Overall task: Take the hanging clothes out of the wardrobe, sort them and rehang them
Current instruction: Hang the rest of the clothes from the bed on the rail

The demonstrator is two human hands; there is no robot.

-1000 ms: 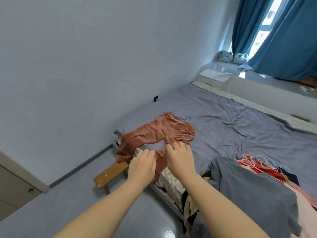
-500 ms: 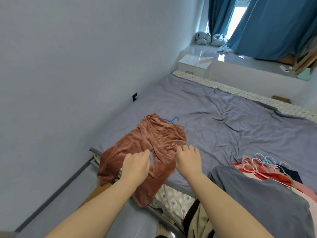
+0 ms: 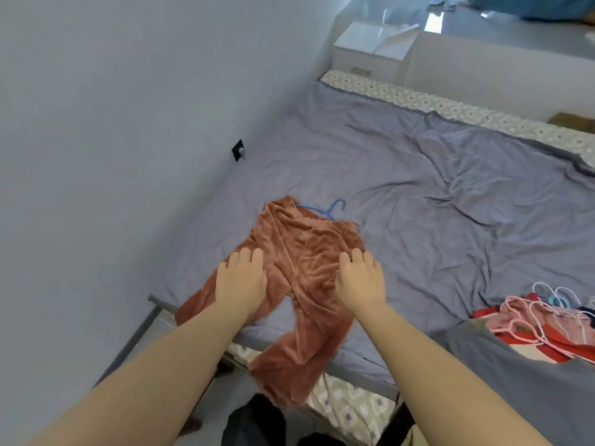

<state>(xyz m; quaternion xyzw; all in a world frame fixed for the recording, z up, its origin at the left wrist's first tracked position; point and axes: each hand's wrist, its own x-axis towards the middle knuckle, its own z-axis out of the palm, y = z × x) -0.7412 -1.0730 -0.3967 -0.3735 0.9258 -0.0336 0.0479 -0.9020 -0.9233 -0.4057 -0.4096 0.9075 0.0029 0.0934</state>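
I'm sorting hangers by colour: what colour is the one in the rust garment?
The hanger is blue; head view.

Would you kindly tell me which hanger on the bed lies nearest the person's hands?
The blue hanger, poking out above the rust-brown garment; the other hangers, mostly pink, lie bunched on the clothes pile far to the right.

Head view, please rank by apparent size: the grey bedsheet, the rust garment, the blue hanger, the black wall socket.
1. grey bedsheet
2. rust garment
3. blue hanger, only partly showing
4. black wall socket, farther off, so unsure
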